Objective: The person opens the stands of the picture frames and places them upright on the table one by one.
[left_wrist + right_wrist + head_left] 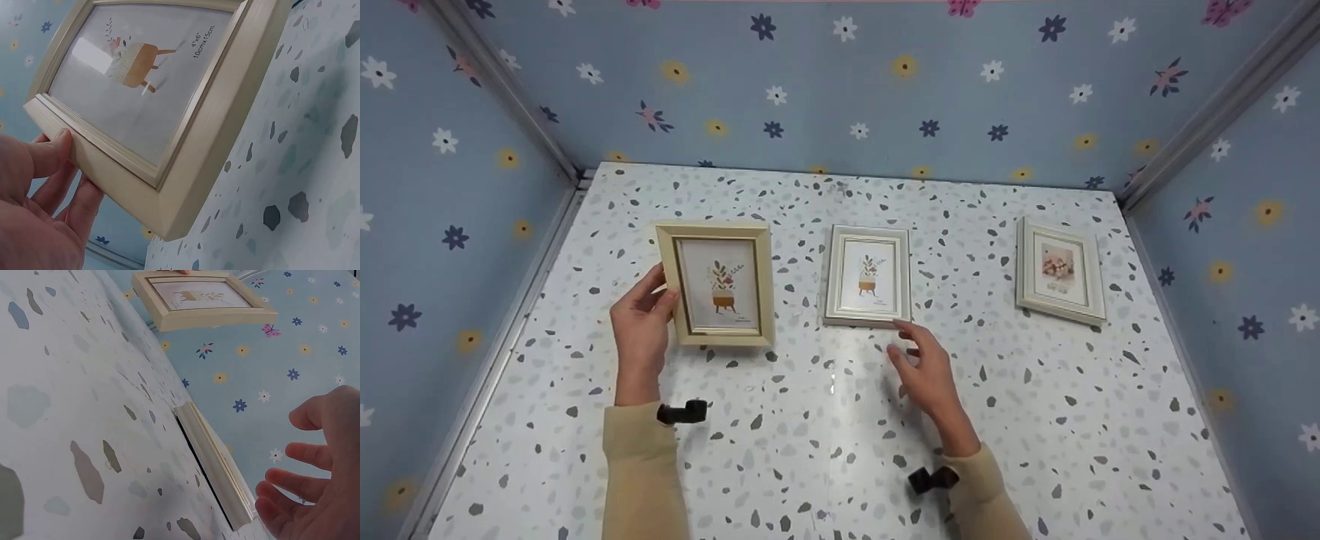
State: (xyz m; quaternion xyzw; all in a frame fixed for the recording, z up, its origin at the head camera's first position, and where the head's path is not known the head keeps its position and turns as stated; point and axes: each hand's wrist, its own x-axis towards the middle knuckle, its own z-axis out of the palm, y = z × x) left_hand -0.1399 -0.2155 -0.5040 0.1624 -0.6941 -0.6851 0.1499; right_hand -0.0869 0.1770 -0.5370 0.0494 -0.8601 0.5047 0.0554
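My left hand pinches the left edge of a cream picture frame, thumb on the front and fingers behind. In the left wrist view the frame is tilted and raised off the table, and its insert, a potted plant print, reads 4"x6". A second, whiter picture frame with a similar plant print lies flat at the middle of the table. Just below its lower right corner is my right hand, fingers loosely bent and nothing in them. The right wrist view shows that hand beside the lying frame.
A third picture frame with a pink flower photo lies at the right, slightly turned. The speckled white table is bounded by blue flowered panels at the back and both sides. Black wrist cameras sit on both wrists.
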